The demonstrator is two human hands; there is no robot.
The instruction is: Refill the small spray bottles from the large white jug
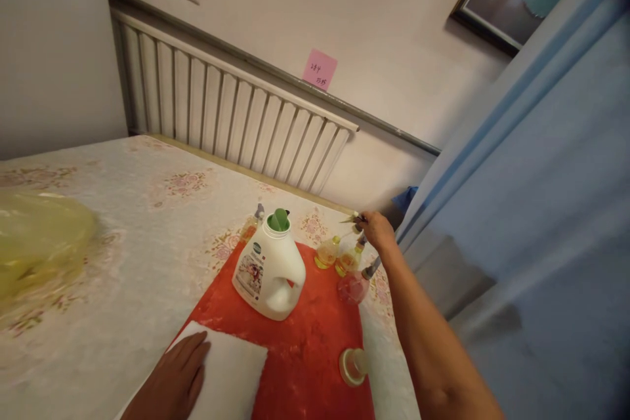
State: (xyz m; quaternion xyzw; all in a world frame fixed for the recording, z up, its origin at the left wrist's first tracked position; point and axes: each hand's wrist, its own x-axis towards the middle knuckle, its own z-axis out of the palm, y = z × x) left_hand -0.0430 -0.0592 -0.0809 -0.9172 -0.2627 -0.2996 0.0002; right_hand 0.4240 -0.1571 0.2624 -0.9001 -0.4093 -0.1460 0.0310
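Note:
My left hand point(180, 374) lies flat, fingers stretched out, on a white folded cloth or paper sheet point(231, 367). Reaching to the table's far right, my right hand point(378, 231) is closed on what look like small scissors point(355, 218), their thin points facing left. Just below it stand small flasks of yellow liquid, one a yellow flask point(327, 253) and another a stoppered flask point(348, 261). A pink flask point(353, 287) with a dark top is nearer me. A white detergent jug point(270, 269) with a green spout stands uncapped on a red mat point(315, 341).
A clear cap point(353, 366) lies on the mat's right side. Behind the jug is another small bottle point(249, 230). A yellowish plastic bag point(44, 243) sits on the floral tablecloth point(142, 243) at left. A radiator point(221, 105) and blue curtain point(531, 210) border the table.

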